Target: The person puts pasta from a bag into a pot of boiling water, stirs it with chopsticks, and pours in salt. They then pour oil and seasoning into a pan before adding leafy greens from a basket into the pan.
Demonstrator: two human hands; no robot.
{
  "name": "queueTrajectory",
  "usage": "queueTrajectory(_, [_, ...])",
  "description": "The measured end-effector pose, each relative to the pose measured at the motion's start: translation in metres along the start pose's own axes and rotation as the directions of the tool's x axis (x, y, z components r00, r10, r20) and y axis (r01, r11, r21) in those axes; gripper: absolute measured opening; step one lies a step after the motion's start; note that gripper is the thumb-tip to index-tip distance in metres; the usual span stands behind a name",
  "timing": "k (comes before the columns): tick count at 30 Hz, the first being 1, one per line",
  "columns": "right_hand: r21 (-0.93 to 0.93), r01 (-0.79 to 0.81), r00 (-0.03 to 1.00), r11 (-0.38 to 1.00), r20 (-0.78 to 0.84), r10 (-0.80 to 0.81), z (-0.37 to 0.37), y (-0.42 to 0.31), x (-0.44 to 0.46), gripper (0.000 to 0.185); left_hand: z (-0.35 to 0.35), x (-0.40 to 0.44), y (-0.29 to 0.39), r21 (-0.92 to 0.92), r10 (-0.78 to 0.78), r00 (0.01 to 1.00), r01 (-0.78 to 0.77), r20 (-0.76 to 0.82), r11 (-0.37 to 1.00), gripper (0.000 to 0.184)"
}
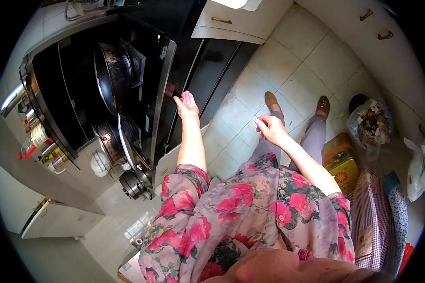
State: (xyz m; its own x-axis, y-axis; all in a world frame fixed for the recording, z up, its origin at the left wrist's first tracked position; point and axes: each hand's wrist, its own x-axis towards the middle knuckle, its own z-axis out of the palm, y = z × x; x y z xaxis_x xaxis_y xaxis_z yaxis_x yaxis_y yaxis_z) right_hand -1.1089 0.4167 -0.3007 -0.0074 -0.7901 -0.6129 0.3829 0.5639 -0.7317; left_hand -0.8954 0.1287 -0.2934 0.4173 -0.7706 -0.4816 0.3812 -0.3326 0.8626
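Note:
My left hand [188, 106] reaches to the dark front of the stove [163, 101], palm turned up and fingers stretched out. Its thumb is close to the panel; whether it touches is unclear. Nothing shows in that palm. My right hand [270, 129] hangs in front of my body with its fingers curled in and thumb against them, holding nothing visible. On the stove beyond my left hand is a black wok [109, 78] with a worn, stained outside. Nearer sits a second dark pan [107, 140], with a pale-edged lid or disc [123, 137] beside it.
A lidded metal pot [134, 183] stands beside the stove. Bottles and jars [38, 136] line the back. By my feet are a bag of food scraps [374, 123], a yellow tin [342, 169] and checked cloth [374, 212]. A cabinet door [56, 219] hangs ajar.

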Motion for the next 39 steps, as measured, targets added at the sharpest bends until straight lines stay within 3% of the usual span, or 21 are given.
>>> queueTrajectory(8, [0.048,0.075,0.997,0.996,0.022,-0.076,0.006,0.012,0.019,0.031,-0.001,-0.006,0.003,0.009,-0.003,1.000,0.003,-0.005,1.000,0.043])
queueTrajectory(19, [0.046,0.072,0.997,0.996,0.018,-0.073,0.009,0.012,0.019,0.029,-0.001,0.006,0.015,0.032,-0.052,0.999,0.052,0.004,0.998,0.050])
queueTrajectory(21, [0.087,0.066,0.998,0.994,-0.003,-0.065,0.009,0.018,0.021,0.028,-0.004,0.009,0.017,0.026,-0.110,0.994,0.109,0.016,0.994,0.061])
queueTrajectory(23, [-0.024,0.099,0.995,0.995,-0.027,-0.100,0.001,0.017,0.020,0.027,-0.001,-0.004,0.016,-0.079,-0.339,0.941,0.339,0.017,0.937,0.074])
queueTrajectory(25, [-0.018,0.077,0.995,0.997,-0.054,-0.078,-0.011,-0.002,0.011,0.028,0.004,-0.033,-0.004,0.030,-0.406,0.909,0.405,0.093,0.914,0.079])
queueTrajectory(27, [-0.119,0.114,0.991,0.986,-0.056,-0.121,-0.026,-0.023,0.001,0.030,0.000,-0.053,-0.032,0.373,-0.521,0.831,0.429,0.193,0.823,0.064])
queueTrajectory(29, [-0.095,0.175,0.982,0.980,-0.049,-0.180,-0.037,-0.035,-0.006,0.032,0.018,-0.110,-0.045,0.652,-0.610,0.749,0.330,0.259,0.682,0.047])
queueTrajectory(31, [-0.145,0.161,0.982,0.976,-0.080,-0.174,-0.047,-0.058,-0.019,0.032,0.037,-0.160,-0.052,0.764,-0.661,0.661,0.204,0.354,0.613,0.036])
queueTrajectory(33, [-0.169,0.184,0.974,0.968,-0.103,-0.203,-0.061,-0.073,-0.037,0.033,0.051,-0.198,-0.057,0.797,-0.707,0.540,0.103,0.457,0.595,0.035])
queueTrajectory(35, [-0.132,0.253,0.953,0.958,-0.135,-0.271,-0.079,-0.082,-0.060,0.033,0.070,-0.238,-0.056,0.833,-0.730,0.432,-0.107,0.530,0.542,0.039])
queueTrajectory(39, [0.019,0.316,0.899,0.948,-0.324,-0.294,-0.121,-0.096,-0.125,0.031,0.102,-0.302,-0.054,0.779,-0.712,0.315,-0.247,0.627,0.577,0.041])
